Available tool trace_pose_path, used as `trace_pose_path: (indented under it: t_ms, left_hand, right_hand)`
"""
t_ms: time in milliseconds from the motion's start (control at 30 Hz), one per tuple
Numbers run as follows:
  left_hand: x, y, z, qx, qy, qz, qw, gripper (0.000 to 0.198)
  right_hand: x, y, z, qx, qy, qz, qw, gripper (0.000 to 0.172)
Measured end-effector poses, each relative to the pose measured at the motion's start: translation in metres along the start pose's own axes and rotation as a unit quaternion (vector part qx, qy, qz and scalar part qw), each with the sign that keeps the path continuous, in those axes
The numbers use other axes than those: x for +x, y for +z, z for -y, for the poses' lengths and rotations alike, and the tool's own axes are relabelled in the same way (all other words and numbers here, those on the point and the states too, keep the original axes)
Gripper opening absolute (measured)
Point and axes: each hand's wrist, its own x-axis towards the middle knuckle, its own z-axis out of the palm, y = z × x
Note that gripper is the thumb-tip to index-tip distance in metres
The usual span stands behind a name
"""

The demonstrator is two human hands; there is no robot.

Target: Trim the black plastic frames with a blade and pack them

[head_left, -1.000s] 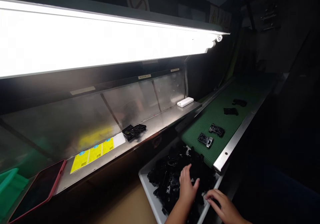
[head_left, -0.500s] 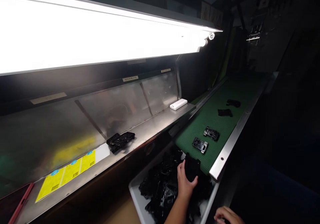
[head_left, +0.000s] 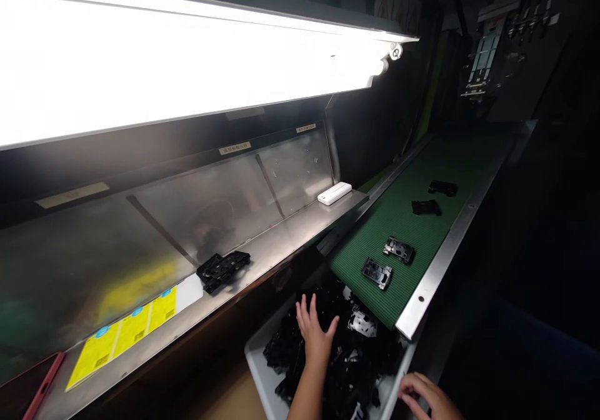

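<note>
Reading the head-camera feed from my remote station, I log the following.

Left hand [head_left: 316,339]: open, fingers spread, empty, poised at the near edge of a heap of black moulded plastic parts [head_left: 304,354] in a white tray [head_left: 255,351]. I cannot tell whether the fingertips [head_left: 312,301] touch the heap.

Right hand [head_left: 424,395]: at the lower right, loosely half-open, with no part visible in it. It sits beside the tray's right rim, and I cannot tell whether it touches.

The heap fills most of the tray and runs up to the lower end of a green ribbed conveyor belt [head_left: 356,251]. Four black parts lie well apart on the belt: two lattice-framed ones [head_left: 376,274] nearest the tray, two darker ones [head_left: 425,207] farther along. A stainless side rail [head_left: 445,264] edges the belt on the right.

To the left runs a stainless shelf [head_left: 281,239]. On it are a single black part [head_left: 223,270], a white rectangular box [head_left: 334,193] and a yellow label sheet [head_left: 122,339]. A bright fluorescent lamp [head_left: 187,64] hangs above the shelf. A metal rack of fittings [head_left: 482,64] shows at the upper right.
</note>
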Motion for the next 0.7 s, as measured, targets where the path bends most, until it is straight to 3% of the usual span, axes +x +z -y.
trace_pose_path:
  t_ms: [100, 167, 333, 433, 533, 700]
  left_hand:
    - [-0.022, 0.005, -0.007, 0.004, 0.015, 0.059, 0.998, 0.062]
    - [-0.042, -0.002, -0.010, -0.003, 0.021, 0.111, 0.994, 0.057]
    - [-0.108, -0.046, -0.009, -0.007, 0.023, 0.256, 0.967, 0.031]
    - [-0.142, -0.064, -0.005, 0.024, 0.002, 0.318, 0.948, 0.036]
    - [-0.160, -0.065, -0.003, 0.054, -0.025, 0.335, 0.940, 0.033]
    - [-0.167, -0.064, -0.009, 0.054, -0.048, 0.294, 0.953, 0.041]
  right_hand:
    - [-0.001, -0.006, 0.003, -0.006, -0.003, 0.011, 1.000, 0.023]
    - [-0.004, -0.008, 0.005, -0.007, 0.000, 0.007, 1.000, 0.021]
    - [-0.011, -0.004, 0.003, 0.008, 0.005, -0.014, 1.000, 0.019]
    - [-0.009, 0.003, 0.002, 0.022, 0.003, -0.005, 1.000, 0.018]
    - [-0.003, 0.008, 0.010, 0.028, -0.006, 0.004, 1.000, 0.019]
    - [0.005, 0.016, 0.035, 0.016, -0.027, 0.028, 0.999, 0.017]
